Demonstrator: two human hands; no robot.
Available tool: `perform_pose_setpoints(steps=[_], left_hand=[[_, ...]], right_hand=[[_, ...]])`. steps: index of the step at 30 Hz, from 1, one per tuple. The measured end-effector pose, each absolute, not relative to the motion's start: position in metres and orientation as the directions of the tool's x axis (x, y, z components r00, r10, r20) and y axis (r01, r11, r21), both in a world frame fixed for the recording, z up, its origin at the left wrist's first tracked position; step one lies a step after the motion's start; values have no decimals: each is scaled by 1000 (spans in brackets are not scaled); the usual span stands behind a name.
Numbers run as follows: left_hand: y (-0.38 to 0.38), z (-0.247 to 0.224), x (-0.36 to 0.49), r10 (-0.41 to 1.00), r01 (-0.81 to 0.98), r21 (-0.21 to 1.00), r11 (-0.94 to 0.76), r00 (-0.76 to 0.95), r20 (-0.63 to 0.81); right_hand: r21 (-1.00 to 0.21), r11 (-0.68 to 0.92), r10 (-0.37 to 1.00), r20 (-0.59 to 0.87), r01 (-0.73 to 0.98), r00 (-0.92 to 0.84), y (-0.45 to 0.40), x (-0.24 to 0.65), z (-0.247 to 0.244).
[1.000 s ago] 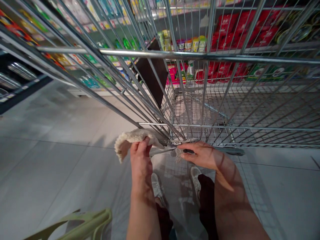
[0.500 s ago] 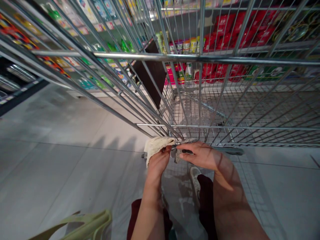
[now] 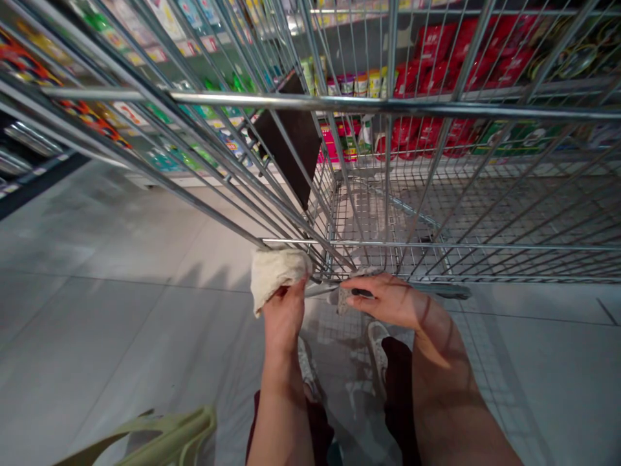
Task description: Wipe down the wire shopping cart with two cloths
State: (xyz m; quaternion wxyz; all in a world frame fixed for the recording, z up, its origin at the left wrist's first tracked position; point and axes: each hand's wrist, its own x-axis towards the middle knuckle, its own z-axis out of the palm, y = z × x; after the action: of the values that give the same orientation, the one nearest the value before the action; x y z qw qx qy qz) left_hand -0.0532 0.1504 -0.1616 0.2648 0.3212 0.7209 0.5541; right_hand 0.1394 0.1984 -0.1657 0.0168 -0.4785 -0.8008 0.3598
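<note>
A cream cloth (image 3: 279, 268) is bunched in my left hand (image 3: 286, 307), whose fingers close on its lower edge. The cloth lies against the bottom corner of the metal shopping cart (image 3: 334, 243). My right hand (image 3: 388, 299) is curled around the cart's lower rail (image 3: 439, 291), thumb below and fingers above. A speckled grey piece (image 3: 343, 301), perhaps a rag, shows at its fingertips; whether it is held or part of the cart I cannot tell.
The cart's wire side rises in front of me, with a dark panel (image 3: 291, 139) on it. Behind stand shelves with bottles, tubs and red packs (image 3: 434, 48). A pale green strap (image 3: 169, 430) hangs at lower left. My shoes (image 3: 378, 353) are on the tiled floor (image 3: 121, 336).
My left hand has moved left with the cream cloth, away from my right hand, and more of the cloth shows. The right hand has stayed at the lower rail.
</note>
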Motion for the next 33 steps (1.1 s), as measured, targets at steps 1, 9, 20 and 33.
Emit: perform_pose_setpoints(steps=[1, 9, 20, 33], left_hand=[[152, -164, -51, 781, 204, 954, 218, -623, -45], [155, -172, -41, 874, 363, 885, 293, -477, -94], [142, -141, -57, 654, 108, 982, 154, -756, -20], [155, -167, -44, 759, 53, 961, 270, -626, -179]], right_hand=[[-592, 289, 773, -320, 753, -548, 199, 139, -165], [-572, 287, 752, -362, 768, -551, 201, 137, -153], [-587, 293, 774, -319, 755, -548, 199, 141, -164], [-569, 296, 776, -324, 767, -541, 200, 140, -166]])
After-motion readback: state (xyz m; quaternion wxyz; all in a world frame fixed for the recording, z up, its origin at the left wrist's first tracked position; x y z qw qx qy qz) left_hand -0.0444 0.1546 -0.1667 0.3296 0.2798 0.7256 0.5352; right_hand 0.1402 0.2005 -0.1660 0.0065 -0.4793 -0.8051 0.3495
